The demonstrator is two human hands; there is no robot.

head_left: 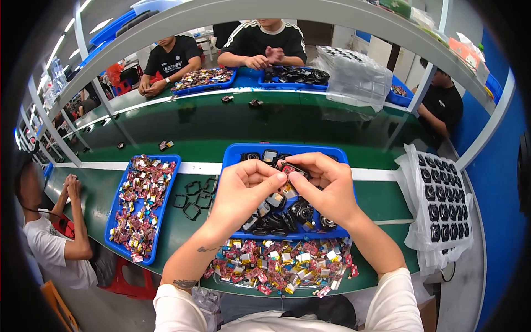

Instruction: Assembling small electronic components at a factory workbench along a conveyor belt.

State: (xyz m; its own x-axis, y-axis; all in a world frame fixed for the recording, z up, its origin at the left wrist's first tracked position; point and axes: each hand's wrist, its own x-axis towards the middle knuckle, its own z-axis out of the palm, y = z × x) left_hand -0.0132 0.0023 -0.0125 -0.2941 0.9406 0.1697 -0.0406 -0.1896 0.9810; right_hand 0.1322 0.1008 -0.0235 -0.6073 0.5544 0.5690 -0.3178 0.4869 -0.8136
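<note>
Above a blue tray, my left hand and my right hand meet, fingertips closed on a small black housing with a red part. Both thumbs press near the red part; fingers hide much of the piece. Several black housings lie in the tray beneath, mixed with silver-faced pieces. Between the tray and my body spreads a heap of small circuit boards in red, yellow and white. Left of my left forearm, thin black square frames rest on the green table.
Another blue tray with similar boards stands at the left, near a seated person. On the right is a stack of plastic trays holding black parts. A green belt runs beyond; people sit across it. A grey shelf beam crosses overhead.
</note>
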